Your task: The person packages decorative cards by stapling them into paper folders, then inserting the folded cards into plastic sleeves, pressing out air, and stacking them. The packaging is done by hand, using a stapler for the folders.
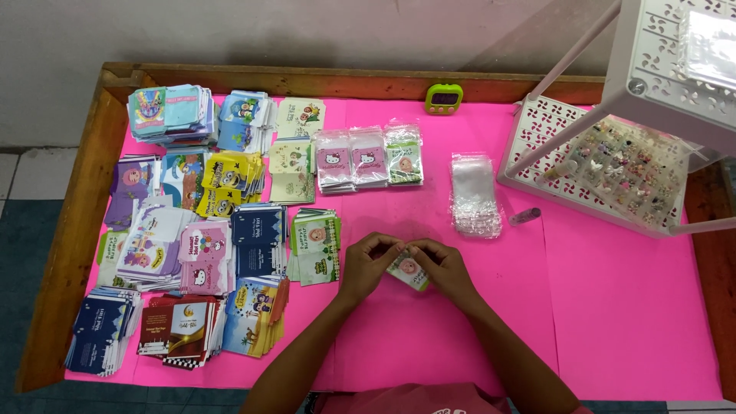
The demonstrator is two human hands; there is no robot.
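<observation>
**Both hands pinch one small card over the pink table**

The left hand [366, 264] and right hand [443, 267] meet near the table's middle, fingertips drawn narrow. Between them they grip a small green card [408, 269] with a round pink face on it, tilted, each hand pinching an upper corner.

At 12 o'clock from the hands lie three bagged card stacks [369, 157], and farther on a green timer [444, 98] stands by the wooden rim [69, 230]. At 1 o'clock sits a pile of clear bags [474, 195]. At 2 o'clock stands a white rack [613, 153] whose lower shelf holds small trinkets. From 9 to 11 o'clock many card stacks [192, 245] cover the pink sheet [613, 307]. Beyond the table a pale wall shows at the top and tiled floor at the left.
</observation>
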